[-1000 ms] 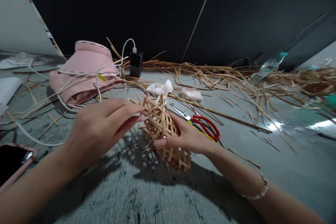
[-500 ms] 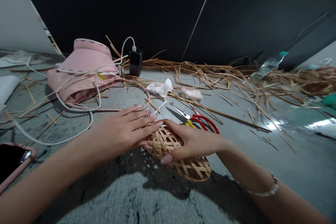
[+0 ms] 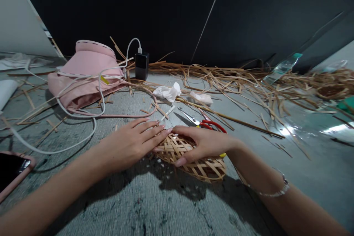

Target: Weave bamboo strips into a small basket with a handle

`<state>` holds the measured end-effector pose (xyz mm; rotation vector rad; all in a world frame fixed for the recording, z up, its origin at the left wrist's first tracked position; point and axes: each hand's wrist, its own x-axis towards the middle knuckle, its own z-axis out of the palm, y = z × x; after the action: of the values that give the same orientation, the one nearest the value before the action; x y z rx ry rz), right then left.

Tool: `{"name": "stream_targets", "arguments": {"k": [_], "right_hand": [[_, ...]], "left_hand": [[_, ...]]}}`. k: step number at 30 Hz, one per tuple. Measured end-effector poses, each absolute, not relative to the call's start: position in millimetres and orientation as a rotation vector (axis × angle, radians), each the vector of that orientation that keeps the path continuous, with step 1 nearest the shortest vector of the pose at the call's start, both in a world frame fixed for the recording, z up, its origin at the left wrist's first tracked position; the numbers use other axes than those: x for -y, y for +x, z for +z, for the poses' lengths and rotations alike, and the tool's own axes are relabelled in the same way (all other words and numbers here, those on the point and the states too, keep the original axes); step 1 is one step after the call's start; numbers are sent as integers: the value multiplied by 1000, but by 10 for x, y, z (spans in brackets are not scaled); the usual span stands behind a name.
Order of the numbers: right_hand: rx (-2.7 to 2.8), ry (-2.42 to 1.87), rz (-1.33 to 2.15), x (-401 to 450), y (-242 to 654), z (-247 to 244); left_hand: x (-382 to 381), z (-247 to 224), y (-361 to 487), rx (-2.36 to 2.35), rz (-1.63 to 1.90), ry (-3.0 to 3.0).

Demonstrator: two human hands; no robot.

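Note:
A woven bamboo basket [image 3: 204, 167], small and oval with an open lattice, lies tilted low over the grey surface. My left hand [image 3: 128, 143] reaches over its left end, fingers long and close together, with the thumb partly hidden beneath them. Across the basket's middle is my right hand [image 3: 203, 145], thumb pressed on the near side and fingers curled along the far edge. Just behind the basket are scissors [image 3: 196, 121] with red handles, partly covered by my right hand. Small yellow parts show by the scissors and beside my right wrist.
Loose bamboo strips [image 3: 221, 77] are heaped along the dark wall. At the left are a pink visor hat [image 3: 92, 59], a white cable, a black power bank [image 3: 142, 66] and a phone [image 3: 13, 171]. Crumpled tissue [image 3: 168, 92] lies behind the scissors; a plastic bottle [image 3: 283, 68] leans at right.
The right end of the basket has risen and shifted slightly right. My right hand has moved a little with it, covering more of the scissors' handles. My left hand has barely shifted.

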<state>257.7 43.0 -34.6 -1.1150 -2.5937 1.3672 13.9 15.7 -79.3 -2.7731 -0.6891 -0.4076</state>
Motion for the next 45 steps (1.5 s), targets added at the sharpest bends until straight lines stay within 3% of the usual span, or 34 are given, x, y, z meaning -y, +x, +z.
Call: {"name": "stream_targets", "arguments": {"k": [11,17,34,45], "right_hand": [[2518,-1171,1428,-434,2571,-363],[2198,-1125,1647,-442,2567,-419],[1998,-1270,1682,-431,2509,-471],[2008,-1266,1672,-377,2465,-410]], "left_hand": [[-147,-731,158,741,-484,-2737],[-29,-636,185,897,-895,-2516],[21,-913,325,1203,-851,-2530],[51,-775,325,1131,-767,-2395]]}}
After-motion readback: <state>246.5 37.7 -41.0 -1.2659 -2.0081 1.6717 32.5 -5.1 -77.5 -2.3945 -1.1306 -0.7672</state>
